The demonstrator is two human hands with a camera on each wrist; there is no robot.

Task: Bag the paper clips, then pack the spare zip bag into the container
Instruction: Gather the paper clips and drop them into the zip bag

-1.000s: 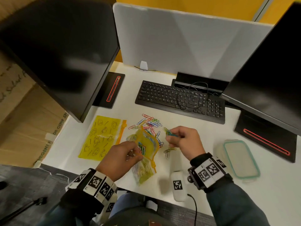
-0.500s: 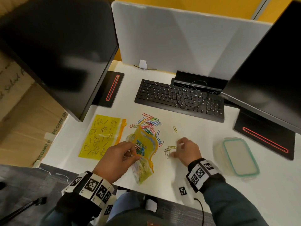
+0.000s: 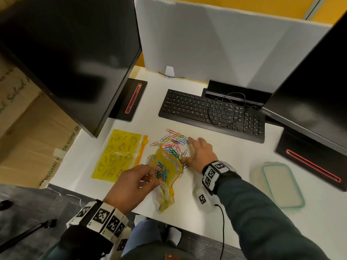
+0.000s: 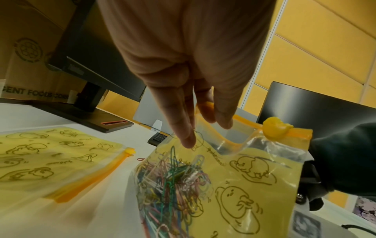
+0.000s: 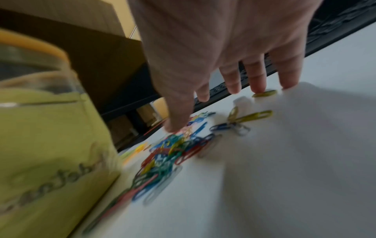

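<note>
My left hand (image 3: 150,178) pinches the rim of a yellow printed zip bag (image 3: 170,172), holding its mouth open above the desk's front edge. Several coloured paper clips (image 4: 173,180) lie inside this bag (image 4: 244,169), under my left hand (image 4: 205,128). My right hand (image 3: 191,150) lies flat with fingers spread on the loose clip pile (image 3: 172,141) just behind the bag. In the right wrist view, my right hand (image 5: 213,90) touches the clips (image 5: 173,151) and holds none. The spare zip bag (image 3: 120,154) lies flat on the left. The lidded container (image 3: 281,184) stands at the right.
A black keyboard (image 3: 212,113) with a loose cable lies behind the clips. Two monitors on black stands (image 3: 131,100) (image 3: 315,162) flank the desk, with a grey divider panel (image 3: 216,44) behind. A white device (image 3: 203,199) with a cable sits under my right wrist.
My right hand, which pinched a few clips near the bag, went down onto the desk. It then slid forward and left onto the clip pile with fingers spread. The left hand still holds the bag.
</note>
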